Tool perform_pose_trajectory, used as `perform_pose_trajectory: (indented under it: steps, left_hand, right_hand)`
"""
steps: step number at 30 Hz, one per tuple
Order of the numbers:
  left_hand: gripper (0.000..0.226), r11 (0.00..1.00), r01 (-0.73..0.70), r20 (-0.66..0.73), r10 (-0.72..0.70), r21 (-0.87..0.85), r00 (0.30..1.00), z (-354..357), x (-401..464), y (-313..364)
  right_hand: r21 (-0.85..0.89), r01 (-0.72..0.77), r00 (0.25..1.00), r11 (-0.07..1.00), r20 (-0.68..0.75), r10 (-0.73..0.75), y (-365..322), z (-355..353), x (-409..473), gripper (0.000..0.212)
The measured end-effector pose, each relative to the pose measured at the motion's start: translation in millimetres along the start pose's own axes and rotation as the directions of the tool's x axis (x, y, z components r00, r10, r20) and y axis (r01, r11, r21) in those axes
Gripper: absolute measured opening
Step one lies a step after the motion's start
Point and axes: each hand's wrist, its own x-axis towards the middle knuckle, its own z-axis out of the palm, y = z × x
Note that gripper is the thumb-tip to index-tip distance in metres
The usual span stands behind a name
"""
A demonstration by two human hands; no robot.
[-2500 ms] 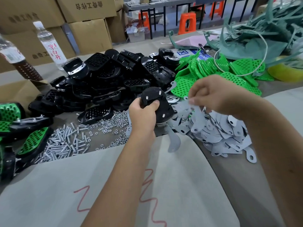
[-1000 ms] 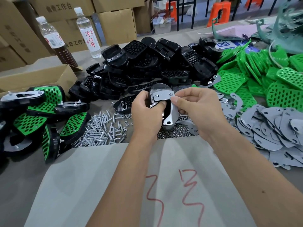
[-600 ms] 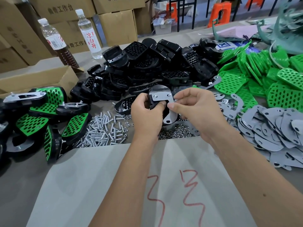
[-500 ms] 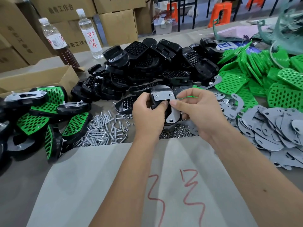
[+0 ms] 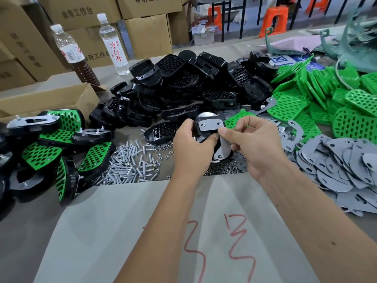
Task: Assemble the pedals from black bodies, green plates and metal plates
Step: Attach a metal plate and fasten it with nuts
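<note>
My left hand [image 5: 192, 148] grips a black pedal body [image 5: 201, 121] held above the table's middle. A grey metal plate [image 5: 210, 126] lies on the body's back with two screw ends through it. My right hand [image 5: 251, 144] pinches the plate's lower arm against the body. Behind them is a heap of black bodies [image 5: 183, 84]. Green perforated plates [image 5: 306, 99] are piled at the right. Loose metal plates [image 5: 336, 166] cover the table to the right of my right hand.
Screws and nuts [image 5: 130, 162] lie scattered left of my hands. Several assembled pedals [image 5: 61, 144] sit at the far left beside an open cardboard box [image 5: 51, 101]. Two bottles [image 5: 113, 43] stand at the back. Grey paper with red marks [image 5: 183, 231] covers the near table.
My right hand came from the metal plate pile to the body and set a plate on it. The view swung left. In the last half second both hands barely moved.
</note>
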Motion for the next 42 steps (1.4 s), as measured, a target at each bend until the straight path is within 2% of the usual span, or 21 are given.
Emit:
perform_pose_trajectory:
  steps: [3,7,10,14,18,26,30,35,38,42]
  left_hand:
    - [0.030,0.996,0.072,0.007,-0.072,-0.060,0.997,-2,1,-1]
    - [0.018,0.961,0.198,0.034,-0.195,-0.191,0.980,-2,4,-4]
    - [0.016,0.949,0.227,0.042,-0.223,-0.219,0.974,-2,4,-4]
    - [0.020,0.973,0.170,-0.024,-0.175,-0.154,0.984,0,2,-4]
    - [0.023,0.988,0.140,0.038,-0.138,-0.062,0.990,0,0,-1]
    - [0.034,0.963,0.175,0.333,-0.099,-0.205,0.938,-16,0,9]
    - [0.033,0.928,0.243,0.384,-0.122,-0.283,0.915,-16,-3,10]
    - [0.036,0.864,0.340,0.415,-0.174,-0.370,0.893,-16,-4,9]
    - [0.034,0.859,0.328,0.413,-0.154,-0.392,0.898,-16,-5,9]
    - [0.030,0.895,0.297,0.449,-0.128,-0.331,0.885,-13,-5,8]
  right_hand:
    - [-0.035,0.009,1.000,0.999,0.029,-0.008,0,-1,0,0.038]
    - [-0.087,0.085,0.995,0.993,0.063,-0.080,1,-1,2,0.036]
    - [-0.142,0.137,0.990,0.980,0.063,-0.129,3,-1,1,0.035]
    - [-0.220,0.186,0.982,0.958,0.023,-0.186,8,1,2,0.036]
    - [-0.226,0.221,0.974,0.949,-0.007,-0.228,12,-1,4,0.036]
    - [-0.100,0.272,0.961,0.957,-0.016,-0.274,5,-7,13,0.036]
    - [-0.124,0.308,0.949,0.943,-0.030,-0.314,9,-8,14,0.035]
    - [-0.303,0.430,0.893,0.850,0.005,-0.450,13,-6,14,0.026]
    - [-0.379,0.482,0.863,0.790,0.048,-0.503,12,-5,13,0.020]
    - [-0.354,0.481,0.867,0.802,0.055,-0.496,13,-9,16,0.018]
